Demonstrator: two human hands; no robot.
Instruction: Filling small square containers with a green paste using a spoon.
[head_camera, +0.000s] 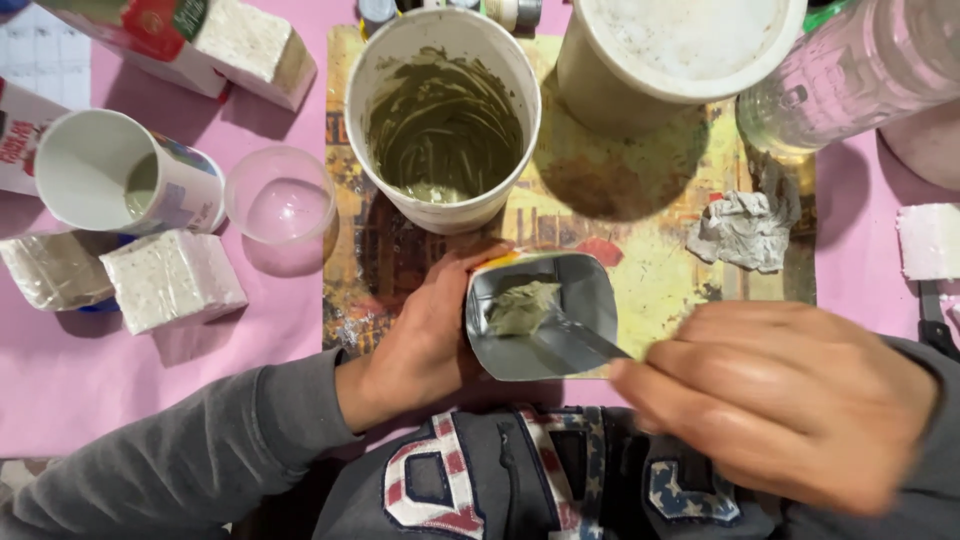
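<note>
My left hand (425, 330) grips the side of a small cut-open carton (575, 290) with a silvery lining, held upright at the near edge of the mat. A lump of grey-green paste (522, 306) lies inside it. My right hand (790, 400) holds a thin metal tool (590, 340) whose tip reaches into the carton against the paste. Just beyond the carton stands a white bucket (443, 120) smeared inside with the same green paste.
A patterned mat (640, 250) lies on a pink tablecloth (80, 370). A second white bucket (670, 60), a clear bottle (850, 70), crumpled paper (745, 232), a clear cup (280, 200), a paper cup (110, 170) and white blocks (170, 280) stand around.
</note>
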